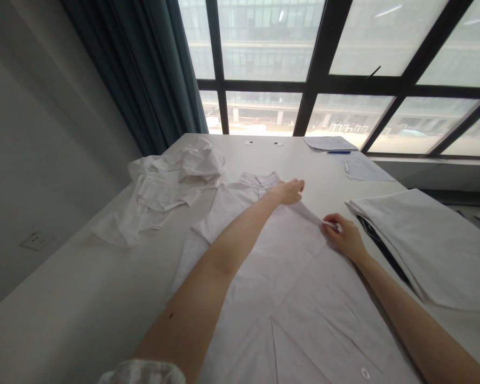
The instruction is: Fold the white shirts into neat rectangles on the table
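Observation:
A white shirt [272, 250] lies spread over the table, its collar [260, 180] toward the window and a button showing at the lower right. At the shoulder beside the collar is my left hand [290, 192], its fingers bent around the cloth edge; the fingertips are partly hidden. My left forearm crosses above the shirt. Farther right, my right hand [344, 234] pinches the shirt's sleeve edge between thumb and fingers. The edge between my two hands runs fairly straight.
Crumpled white cloth [160, 192] lies on the left of the white table [84, 298]. On the right is a folded white cloth [436, 245] with something dark beneath. Papers [330, 143], a blue pen [338, 152] and two small white discs sit near the window.

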### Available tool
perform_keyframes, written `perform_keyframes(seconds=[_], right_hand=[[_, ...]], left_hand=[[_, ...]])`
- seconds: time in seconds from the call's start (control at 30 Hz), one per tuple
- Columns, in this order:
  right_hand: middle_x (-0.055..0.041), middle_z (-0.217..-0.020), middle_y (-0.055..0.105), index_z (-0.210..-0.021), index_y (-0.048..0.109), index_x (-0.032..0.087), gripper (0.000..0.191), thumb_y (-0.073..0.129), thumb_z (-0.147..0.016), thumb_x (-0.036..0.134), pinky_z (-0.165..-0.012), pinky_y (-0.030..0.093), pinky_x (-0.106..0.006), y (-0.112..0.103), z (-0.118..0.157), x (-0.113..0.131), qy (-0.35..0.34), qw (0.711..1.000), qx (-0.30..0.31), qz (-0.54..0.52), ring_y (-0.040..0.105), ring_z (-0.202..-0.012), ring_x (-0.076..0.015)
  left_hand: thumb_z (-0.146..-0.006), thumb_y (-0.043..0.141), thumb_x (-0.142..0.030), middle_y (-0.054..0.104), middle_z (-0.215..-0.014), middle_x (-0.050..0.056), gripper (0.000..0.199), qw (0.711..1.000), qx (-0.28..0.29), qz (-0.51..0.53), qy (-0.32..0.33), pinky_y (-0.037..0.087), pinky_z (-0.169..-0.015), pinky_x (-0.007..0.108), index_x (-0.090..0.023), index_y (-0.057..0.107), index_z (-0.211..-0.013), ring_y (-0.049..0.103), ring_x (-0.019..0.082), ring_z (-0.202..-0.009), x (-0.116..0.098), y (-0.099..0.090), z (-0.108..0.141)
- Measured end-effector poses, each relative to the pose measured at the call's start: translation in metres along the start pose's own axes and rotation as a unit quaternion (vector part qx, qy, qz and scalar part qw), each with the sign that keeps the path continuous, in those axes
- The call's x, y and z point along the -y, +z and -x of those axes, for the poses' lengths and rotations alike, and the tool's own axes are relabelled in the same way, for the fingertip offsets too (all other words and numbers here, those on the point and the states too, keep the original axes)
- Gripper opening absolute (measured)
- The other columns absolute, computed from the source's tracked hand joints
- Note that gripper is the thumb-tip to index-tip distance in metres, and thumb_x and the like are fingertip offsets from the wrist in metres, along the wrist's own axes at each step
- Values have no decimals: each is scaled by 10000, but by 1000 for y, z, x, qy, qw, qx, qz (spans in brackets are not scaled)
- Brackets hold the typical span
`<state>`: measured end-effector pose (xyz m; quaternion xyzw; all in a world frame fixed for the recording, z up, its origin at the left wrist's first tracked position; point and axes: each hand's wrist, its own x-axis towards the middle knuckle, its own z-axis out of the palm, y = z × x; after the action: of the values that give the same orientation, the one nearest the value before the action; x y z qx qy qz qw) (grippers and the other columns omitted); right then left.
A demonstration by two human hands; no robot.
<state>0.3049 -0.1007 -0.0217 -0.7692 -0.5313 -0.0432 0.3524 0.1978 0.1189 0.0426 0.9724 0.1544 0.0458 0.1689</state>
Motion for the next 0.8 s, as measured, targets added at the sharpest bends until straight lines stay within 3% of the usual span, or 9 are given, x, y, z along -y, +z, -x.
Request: perform_keyframes(seconds=[0.1, 0.27, 0.37, 0.5, 0.63, 0.8], right_hand=[[-46, -821, 692, -829, 599, 240, 118, 534, -788, 329, -802, 450, -348, 0, 0, 1, -35, 999, 25, -14, 641, -787, -222], [-64, -898, 683, -841, 631, 230, 126, 525, -783, 266, -846, 429, -372, 0, 1, 1, -77, 994, 76, -29, 634, -838, -223], [-63, -907, 684, -853, 644, 232, 128, 537, -808, 285, -847, 430, -370, 1, 1, 1, -76, 992, 90, -37, 636, -852, -224], [-48, -873, 700, -847, 631, 243, 176, 581, -829, 410, -848, 437, -367, 2, 2, 0, -55, 995, 75, -38, 642, -826, -224], [-30, -782, 694, -829, 613, 243, 211, 556, -836, 446, -819, 442, -355, 2, 3, 0, -12, 1000, 8, -20, 632, -763, -216], [-31, -707, 671, -957, 639, 223, 269, 481, -869, 422, -756, 447, -346, 3, 2, -5, 51, 998, -32, 7, 614, -681, -212]], left_hand=[[-925, 412, -201, 539, -1340, 131, 372, 993, -38, 60, -94, 397, -1007, 363, -175, 471, -1292, 550, 223, -1193, 0, 13, -1], [-926, 457, -505, 604, -1256, 215, 519, 969, -77, 109, -208, 354, -1021, 513, -107, 515, -1254, 520, 349, -1233, -3, 34, -9], [-890, 527, -518, 657, -1185, 190, 469, 954, -94, 151, -241, 326, -1026, 562, -129, 606, -1139, 567, 357, -1171, -2, 38, -14], [-906, 551, -379, 685, -1165, 110, 276, 941, -140, 215, -221, 391, -1012, 462, -173, 668, -1047, 603, 276, -1122, 4, 37, -18], [-942, 507, -300, 608, -1317, 88, 258, 933, -192, 262, -156, 425, -1005, 311, -159, 666, -1089, 570, 190, -1183, 10, 34, -19], [-954, 482, -214, 448, -1471, 114, 354, 945, -203, 220, -130, 375, -1077, 339, -182, 551, -1300, 457, 188, -1316, 13, 43, -17]])
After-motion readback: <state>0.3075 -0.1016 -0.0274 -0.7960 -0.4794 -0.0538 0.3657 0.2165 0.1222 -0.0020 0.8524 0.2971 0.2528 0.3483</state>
